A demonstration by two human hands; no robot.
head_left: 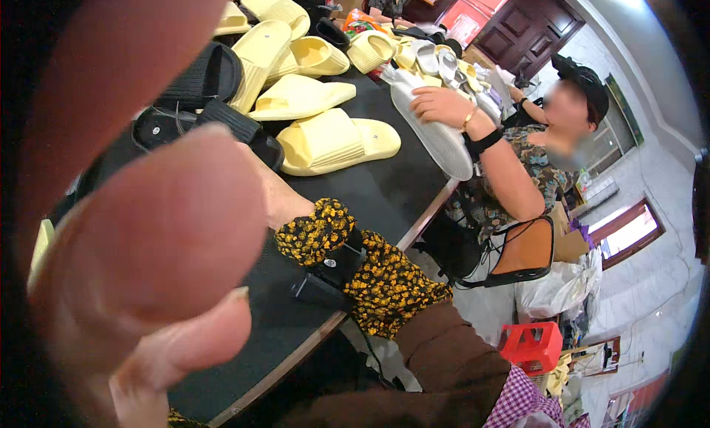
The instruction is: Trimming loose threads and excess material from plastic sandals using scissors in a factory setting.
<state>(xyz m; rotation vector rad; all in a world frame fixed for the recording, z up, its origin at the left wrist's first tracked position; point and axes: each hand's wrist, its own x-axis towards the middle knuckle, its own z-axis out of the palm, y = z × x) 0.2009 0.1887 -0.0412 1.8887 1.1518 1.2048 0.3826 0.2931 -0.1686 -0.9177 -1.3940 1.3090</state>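
My left hand [163, 243] fills the left side of the head view, very close and blurred. Its fingers are apart, and nothing shows between them. From the lower right my right arm reaches across the black tabletop [251, 369], in a black sleeve cover with yellow flowers [392, 280]. A black device [333, 269] is strapped at its wrist. Only the wrist side of my right hand [272, 187] shows; its fingers are hidden behind the left hand. Close by lie a black slide slipper [244, 128] and a pale yellow slide slipper [333, 141].
More yellow slippers [303, 96] and black slippers [198, 76] are heaped farther back. Across the table, a person in a black cap [580, 84] holds a clear plastic bag [436, 128]. An orange-backed chair [525, 247] and a red stool [530, 346] stand right of the table.
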